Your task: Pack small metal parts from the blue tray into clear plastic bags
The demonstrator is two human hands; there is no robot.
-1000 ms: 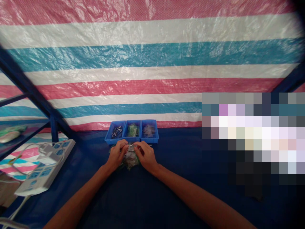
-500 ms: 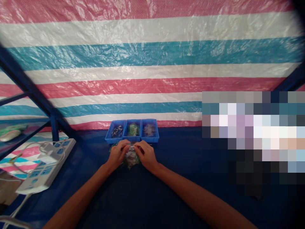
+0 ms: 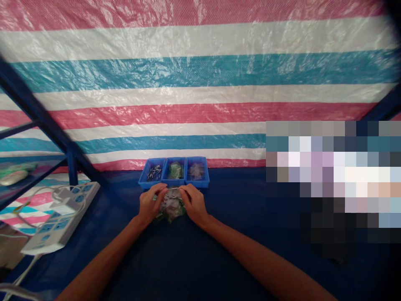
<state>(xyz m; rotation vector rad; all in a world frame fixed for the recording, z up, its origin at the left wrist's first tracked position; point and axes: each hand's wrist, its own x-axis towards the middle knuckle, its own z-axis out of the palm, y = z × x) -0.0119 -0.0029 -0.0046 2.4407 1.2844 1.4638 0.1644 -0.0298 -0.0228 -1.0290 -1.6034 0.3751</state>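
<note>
Both of my hands sit over a small bundle of clear plastic packets (image 3: pixel 171 209) with green contents, lying on the dark blue table cover (image 3: pixel 175 255). My left hand (image 3: pixel 152 202) grips the bundle's left side, and my right hand (image 3: pixel 194 205) grips its right side. Just beyond them stands a blue three-compartment tray (image 3: pixel 173 172). Its left compartment holds several metal pins (image 3: pixel 154 173), its middle one green packets (image 3: pixel 175 170), and its right one clear bagged parts (image 3: pixel 196 171). My fingers hide part of the bundle.
A white power strip (image 3: pixel 59 219) with a plug and white cables lies at the left, beside a blue metal frame (image 3: pixel 40 121). A striped tarpaulin (image 3: pixel 188 96) hangs behind the table. A pixelated patch (image 3: pixel 332 184) hides the right side.
My fingertips, which met over a small metal piece at the bundle's top, have parted slightly. The bundle now shows more between my hands, and its packets have shifted.
</note>
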